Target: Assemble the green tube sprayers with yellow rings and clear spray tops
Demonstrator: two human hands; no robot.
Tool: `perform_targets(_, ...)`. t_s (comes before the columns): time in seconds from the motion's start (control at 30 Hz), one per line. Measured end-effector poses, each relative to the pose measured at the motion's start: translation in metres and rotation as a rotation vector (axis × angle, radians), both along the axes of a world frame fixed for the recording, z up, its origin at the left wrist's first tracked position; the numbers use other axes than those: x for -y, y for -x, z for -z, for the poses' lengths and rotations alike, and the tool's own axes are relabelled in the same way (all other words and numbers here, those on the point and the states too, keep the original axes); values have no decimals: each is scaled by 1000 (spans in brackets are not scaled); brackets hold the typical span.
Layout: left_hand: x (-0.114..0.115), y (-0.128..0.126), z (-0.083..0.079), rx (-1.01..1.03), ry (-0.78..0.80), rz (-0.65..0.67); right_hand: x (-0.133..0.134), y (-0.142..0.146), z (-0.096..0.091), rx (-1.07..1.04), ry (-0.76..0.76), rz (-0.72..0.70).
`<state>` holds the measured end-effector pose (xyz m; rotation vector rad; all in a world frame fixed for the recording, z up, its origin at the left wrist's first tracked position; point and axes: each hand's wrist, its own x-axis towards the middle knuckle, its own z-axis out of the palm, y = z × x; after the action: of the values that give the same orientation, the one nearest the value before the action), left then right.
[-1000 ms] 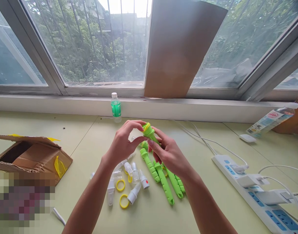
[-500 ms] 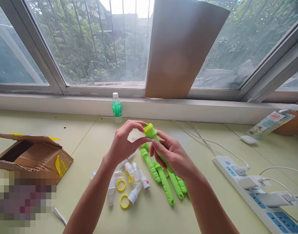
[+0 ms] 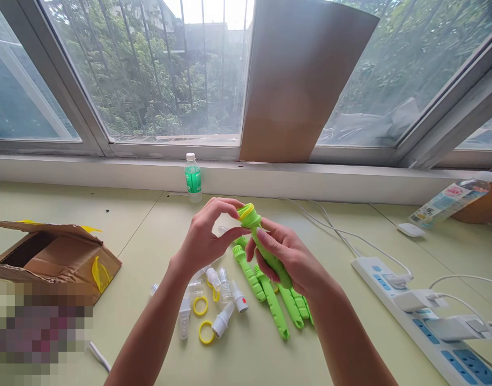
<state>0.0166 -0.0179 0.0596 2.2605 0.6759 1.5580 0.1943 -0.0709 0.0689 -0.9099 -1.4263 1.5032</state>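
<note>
My right hand (image 3: 284, 252) is wrapped round a green plastic handle (image 3: 270, 257), which tilts with its threaded end up and to the left. A yellow ring (image 3: 246, 211) sits around that end. My left hand (image 3: 211, 228) pinches there, its index finger at the ring and its thumb against the neck just below. Under the hands, several more green handles (image 3: 274, 308) lie on the table. To their left are loose yellow rings (image 3: 206, 332), clear threaded tubes (image 3: 225, 287) and white plastic fittings (image 3: 240, 298).
An open cardboard box (image 3: 65, 257) stands at the left. Towards the window is a small bottle with a green label (image 3: 193, 179). On the right lie a white power strip (image 3: 423, 316) with plugs and cables, and a larger tilted bottle (image 3: 451, 201).
The right thumb and fingers have shifted slightly along the green handle, so more of its length shows. The left hand keeps its pinch at the ringed end.
</note>
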Motion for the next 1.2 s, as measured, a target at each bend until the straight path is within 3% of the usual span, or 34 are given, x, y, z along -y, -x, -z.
perform_targets(0.17,-1,0,1,-13,-9,-24,1,2,-5,35,91,26)
perform_targets(0.33,-2,-2,3,-14,-26,-27,0,1,-3,26,85,20)
perform_targets(0.47,-1,-2,2,-19,-36,-42,-3,0,4,1,49,-8)
perform_targets(0.83,-1,-3,3,-23,-66,-123,1,-2,4,257,-165,202)
perform_targets(1.2,2,1,0,18,50,-28,4,-4,-2,123,-79,76)
